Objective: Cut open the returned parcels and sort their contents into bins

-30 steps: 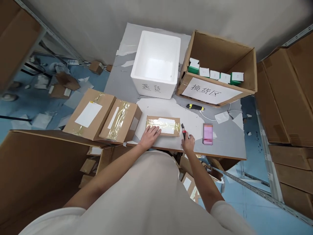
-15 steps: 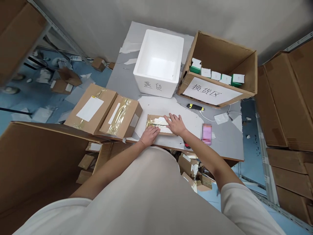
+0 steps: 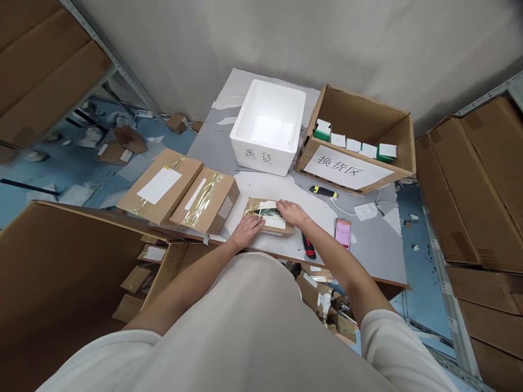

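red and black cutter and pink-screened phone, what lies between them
In the head view, the right forearm crosses between the cutter and the phone.

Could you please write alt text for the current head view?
A person's left hand and right hand touch a small carton, dark material showing at its top, on a table. A red-and-black knife lies nearby. Beyond stand a white bin and a big box holding green-and-white boxes; two taped boxes sit left.
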The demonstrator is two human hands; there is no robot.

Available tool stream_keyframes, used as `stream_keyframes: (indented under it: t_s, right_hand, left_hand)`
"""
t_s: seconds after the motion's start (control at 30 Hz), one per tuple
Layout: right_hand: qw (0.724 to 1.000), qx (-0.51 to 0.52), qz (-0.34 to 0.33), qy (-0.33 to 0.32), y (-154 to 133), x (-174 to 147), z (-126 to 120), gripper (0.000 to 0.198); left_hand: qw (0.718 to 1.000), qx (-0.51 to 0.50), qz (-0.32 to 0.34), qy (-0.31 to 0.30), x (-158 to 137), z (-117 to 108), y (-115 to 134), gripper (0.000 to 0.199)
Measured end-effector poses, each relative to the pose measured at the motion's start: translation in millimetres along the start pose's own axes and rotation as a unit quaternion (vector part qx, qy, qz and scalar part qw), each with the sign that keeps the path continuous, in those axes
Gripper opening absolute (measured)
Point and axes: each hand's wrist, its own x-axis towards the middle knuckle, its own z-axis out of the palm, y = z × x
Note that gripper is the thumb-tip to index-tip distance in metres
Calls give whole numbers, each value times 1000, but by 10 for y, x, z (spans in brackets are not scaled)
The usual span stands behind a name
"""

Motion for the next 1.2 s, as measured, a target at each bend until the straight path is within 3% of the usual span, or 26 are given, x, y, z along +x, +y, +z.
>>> stream_keyframes:
  t_s: [0.17, 0.33, 0.53, 0.63, 0.73, 0.83, 1.0, 1.1, 1.2]
  right_hand:
    - [999, 29, 30, -3, 134, 74, -131, 29]
    - [997, 56, 46, -3, 176, 109, -192, 35]
    - [996, 72, 37, 40, 63, -176, 38, 36]
    - [991, 33, 120, 51, -18, -373, 158, 49]
    - [984, 11, 175, 6, -74, -438, 174, 48]
    - [986, 9, 158, -42, -56, -381, 106, 49]
    - [990, 46, 112, -68, 164, -301, -86, 32]
    - [989, 88, 91, -72, 346, -288, -197, 20]
    - [984, 137, 100, -47, 487, -232, -214, 22]
  left_hand:
    - [1000, 9, -5, -7, -9, -42, -78, 40]
    - [1000, 13, 1, -13, -15, -48, -86, 41]
    - [999, 10, 26, -21, -2, 5, -9, 42]
    - [999, 5, 37, -19, -1, 19, -8, 43]
    - [999, 3, 49, -17, -7, 3, -42, 43]
    - [998, 9, 66, -22, -10, -23, -79, 42]
    - [995, 3, 88, -42, -16, -19, -77, 42]
    - [994, -2, 99, -44, -26, 14, -62, 41]
    - [996, -8, 84, -39, -24, 29, -51, 42]
